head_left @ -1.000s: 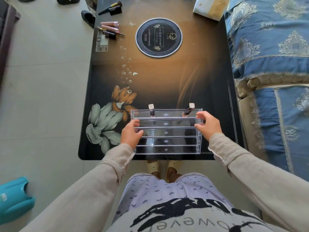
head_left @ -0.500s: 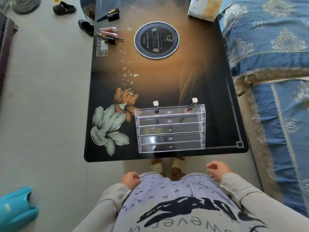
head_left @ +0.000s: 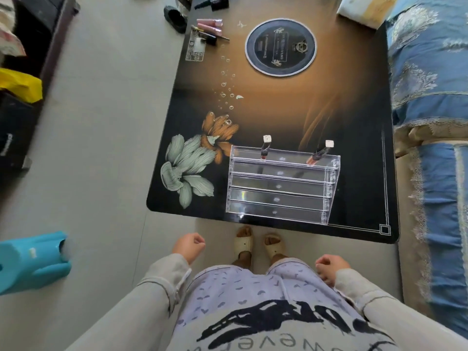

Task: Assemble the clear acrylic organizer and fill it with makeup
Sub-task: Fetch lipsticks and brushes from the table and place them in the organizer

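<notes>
The clear acrylic organizer (head_left: 278,184) stands near the front edge of the dark table (head_left: 291,107), with several drawer fronts facing me. Two lip gloss tubes with white caps stick up from its top: one at the left (head_left: 266,146), one at the right (head_left: 321,152). More makeup, pink tubes (head_left: 209,24) and dark pencils (head_left: 210,38), lies at the table's far left corner. My left hand (head_left: 189,247) and my right hand (head_left: 329,268) are down by my hips, off the table, fingers curled with nothing in them.
A round black disc (head_left: 280,46) lies on the table's far middle. A blue patterned sofa (head_left: 430,97) runs along the right side. A teal plastic stool (head_left: 33,262) stands on the floor at the left. A slipper (head_left: 174,17) lies by the far left corner.
Both hands let go of the organizer's sides and dropped back to my hips. The view pulled back and tilted, so the organizer now stands alone on the table.
</notes>
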`<state>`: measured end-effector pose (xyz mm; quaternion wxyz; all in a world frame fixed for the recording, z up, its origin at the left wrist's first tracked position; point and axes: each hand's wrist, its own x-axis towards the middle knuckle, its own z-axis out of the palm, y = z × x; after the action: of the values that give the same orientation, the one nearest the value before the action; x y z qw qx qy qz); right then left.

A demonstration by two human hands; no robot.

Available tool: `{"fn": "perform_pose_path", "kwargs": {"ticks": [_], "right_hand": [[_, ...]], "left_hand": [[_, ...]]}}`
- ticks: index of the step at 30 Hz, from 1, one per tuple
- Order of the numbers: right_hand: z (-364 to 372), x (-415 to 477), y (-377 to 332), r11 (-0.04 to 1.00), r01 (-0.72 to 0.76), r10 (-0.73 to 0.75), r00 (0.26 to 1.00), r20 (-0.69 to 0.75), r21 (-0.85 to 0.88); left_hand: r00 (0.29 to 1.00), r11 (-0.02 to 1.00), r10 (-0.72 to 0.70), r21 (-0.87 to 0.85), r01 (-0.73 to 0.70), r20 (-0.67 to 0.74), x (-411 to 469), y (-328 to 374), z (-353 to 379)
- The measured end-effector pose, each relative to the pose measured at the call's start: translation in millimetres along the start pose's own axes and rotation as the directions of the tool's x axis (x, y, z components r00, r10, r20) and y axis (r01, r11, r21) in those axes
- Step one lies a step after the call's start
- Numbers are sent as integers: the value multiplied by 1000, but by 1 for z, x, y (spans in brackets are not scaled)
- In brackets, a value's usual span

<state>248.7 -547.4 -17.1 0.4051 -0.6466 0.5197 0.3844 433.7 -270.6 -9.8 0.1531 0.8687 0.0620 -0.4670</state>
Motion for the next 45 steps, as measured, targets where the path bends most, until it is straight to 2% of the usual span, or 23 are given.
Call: {"fn": "perform_pose_path", "kwargs": {"ticks": [3, 6, 11, 15, 20, 22, 27, 31, 34, 41, 45], "right_hand": [[-13, 12, -11, 993, 64, -63, 998, 12, -96], [-28, 18, -29, 949, 177, -171, 984, 43, -260], [-40, 22, -56, 799, 293, -266, 955, 129, -525], [-26, 19, -78, 623, 408, -331, 911, 247, -668], [13, 4, -105, 455, 520, -368, 849, 379, -723], [32, -4, -117, 383, 586, -386, 804, 452, -714], [76, -25, -143, 242, 673, -403, 725, 558, -699], [112, -34, -156, 168, 684, -385, 708, 591, -710], [141, -39, -161, 149, 669, -377, 719, 584, -728], [203, -49, -170, 292, 582, -421, 791, 444, -759], [234, -60, -174, 333, 569, -531, 772, 349, -752]], "left_hand": [[998, 993, -56, -101, 52, -35, -16, -8, 13], [988, 947, -150, -294, 130, -48, -43, -24, 41], [960, 832, -279, -497, 246, 9, -92, -49, 108], [919, 722, -390, -599, 346, 61, -125, -61, 162], [835, 562, -542, -697, 446, 97, -157, -73, 210], [803, 494, -582, -728, 475, 129, -166, -78, 223], [766, 393, -610, -762, 515, 203, -176, -89, 237], [763, 336, -602, -793, 509, 234, -175, -108, 231], [782, 321, -577, -815, 482, 235, -174, -135, 215], [798, 280, -572, -869, 409, 191, -178, -235, 157], [792, 248, -594, -905, 345, 139, -169, -282, 117]]}}
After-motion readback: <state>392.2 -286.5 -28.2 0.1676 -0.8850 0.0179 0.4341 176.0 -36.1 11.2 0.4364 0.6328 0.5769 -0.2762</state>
